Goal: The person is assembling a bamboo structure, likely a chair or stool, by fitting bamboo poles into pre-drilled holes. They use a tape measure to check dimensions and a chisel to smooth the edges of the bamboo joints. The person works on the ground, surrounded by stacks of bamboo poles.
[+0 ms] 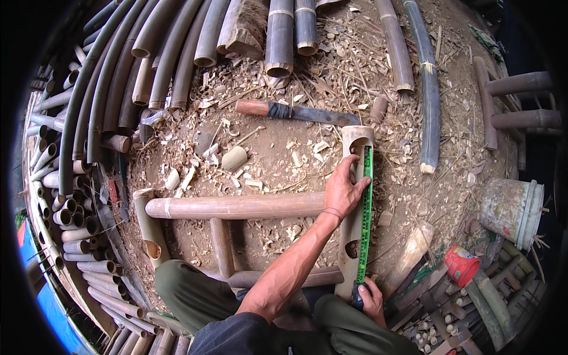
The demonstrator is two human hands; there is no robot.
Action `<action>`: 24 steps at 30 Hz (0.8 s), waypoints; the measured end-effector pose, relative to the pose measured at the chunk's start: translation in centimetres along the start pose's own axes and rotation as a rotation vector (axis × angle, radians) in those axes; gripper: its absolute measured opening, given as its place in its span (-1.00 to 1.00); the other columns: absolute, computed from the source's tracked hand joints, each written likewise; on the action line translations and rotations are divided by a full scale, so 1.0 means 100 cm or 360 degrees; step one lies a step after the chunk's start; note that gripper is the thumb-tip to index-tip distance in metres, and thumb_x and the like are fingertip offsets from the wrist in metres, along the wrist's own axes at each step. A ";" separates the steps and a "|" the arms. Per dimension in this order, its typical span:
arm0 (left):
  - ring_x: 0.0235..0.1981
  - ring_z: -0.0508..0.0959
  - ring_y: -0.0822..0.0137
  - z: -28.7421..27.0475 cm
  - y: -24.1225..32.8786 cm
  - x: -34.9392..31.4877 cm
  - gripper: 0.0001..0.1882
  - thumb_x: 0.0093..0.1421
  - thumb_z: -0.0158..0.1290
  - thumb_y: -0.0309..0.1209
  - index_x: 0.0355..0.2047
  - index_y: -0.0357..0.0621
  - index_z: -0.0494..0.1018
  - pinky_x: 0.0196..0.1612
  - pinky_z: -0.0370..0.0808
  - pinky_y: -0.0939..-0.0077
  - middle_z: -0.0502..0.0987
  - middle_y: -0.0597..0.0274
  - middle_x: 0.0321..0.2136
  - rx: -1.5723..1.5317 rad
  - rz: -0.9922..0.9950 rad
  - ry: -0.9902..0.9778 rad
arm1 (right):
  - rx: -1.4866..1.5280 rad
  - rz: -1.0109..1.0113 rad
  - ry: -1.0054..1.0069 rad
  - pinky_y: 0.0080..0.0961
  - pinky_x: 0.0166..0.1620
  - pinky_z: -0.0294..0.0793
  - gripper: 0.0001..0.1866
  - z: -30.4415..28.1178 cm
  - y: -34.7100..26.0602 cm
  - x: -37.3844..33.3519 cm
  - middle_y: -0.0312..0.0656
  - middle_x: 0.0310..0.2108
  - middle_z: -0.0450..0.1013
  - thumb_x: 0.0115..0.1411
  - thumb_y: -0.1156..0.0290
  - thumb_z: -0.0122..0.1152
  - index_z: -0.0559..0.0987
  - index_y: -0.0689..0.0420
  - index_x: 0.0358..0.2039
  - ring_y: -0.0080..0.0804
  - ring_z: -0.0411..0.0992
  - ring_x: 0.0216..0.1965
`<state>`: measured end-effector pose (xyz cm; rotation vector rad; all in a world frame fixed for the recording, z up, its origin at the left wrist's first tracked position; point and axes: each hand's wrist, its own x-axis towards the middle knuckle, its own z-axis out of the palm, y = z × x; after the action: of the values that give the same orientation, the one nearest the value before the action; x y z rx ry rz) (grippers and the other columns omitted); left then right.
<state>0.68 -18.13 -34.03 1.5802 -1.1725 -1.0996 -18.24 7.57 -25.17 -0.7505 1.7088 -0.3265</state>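
On the chip-strewn brown dirt ground (260, 142) before you sits the round-railed brown bamboo frame (242, 207), its pale, notched bamboo post (351, 220) at your right. The bright green tape blade (365, 213) runs along that post. Your left hand (348, 186) pins it near the far notch; your right hand (373, 303) grips the small dark tape case (357, 297), though its fingers are partly hidden. Should your left thumb slip, the blade could skew or snap back, spoiling the reading.

Reaching toward one o'clock with the bare left forearm (290, 257), wearing a thin, dark band (335, 212) round the wrist. Bending the fingers of the left hand (347, 188), stretching the thumb toward two o'clock. Curling the right hand (373, 300) at five o'clock, with forearm mostly hidden.
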 end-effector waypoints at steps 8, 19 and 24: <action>-0.62 0.36 0.35 0.002 -0.003 0.001 -0.41 0.02 0.36 -0.26 0.04 -0.02 0.37 -0.50 0.36 0.38 0.31 0.33 -0.68 -0.0057 0.0017 -0.0006 | -0.0063 -0.0020 0.0008 -0.39 -0.13 0.43 -0.58 -0.001 0.010 -0.001 -0.01 -0.30 0.50 0.24 0.20 0.13 0.49 0.28 -0.04 -0.27 0.47 -0.27; -0.59 0.43 0.39 0.003 -0.009 0.005 -0.38 -0.03 0.38 -0.05 -0.02 0.00 0.45 -0.47 0.41 0.40 0.43 0.33 -0.65 0.0069 0.0056 -0.0023 | -0.0275 -0.0051 0.0060 -0.33 -0.03 0.42 -0.41 0.001 -0.015 -0.002 0.08 -0.22 0.51 0.23 0.02 0.14 0.47 0.30 0.03 -0.09 0.50 -0.15; -0.53 0.50 0.39 0.005 -0.006 0.005 -0.38 -0.05 0.40 -0.11 -0.01 -0.02 0.47 -0.42 0.48 0.44 0.49 0.34 -0.59 0.0168 0.0060 -0.0017 | -0.0298 -0.0017 0.0090 -0.29 0.16 0.32 -0.31 0.001 -0.014 -0.002 0.21 0.01 0.45 0.22 -0.04 0.12 0.42 0.33 0.12 0.05 0.41 0.09</action>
<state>0.42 -18.54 -34.78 1.6270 -1.2805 -1.0377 -17.66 6.70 -24.24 -0.8945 1.8065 -0.1979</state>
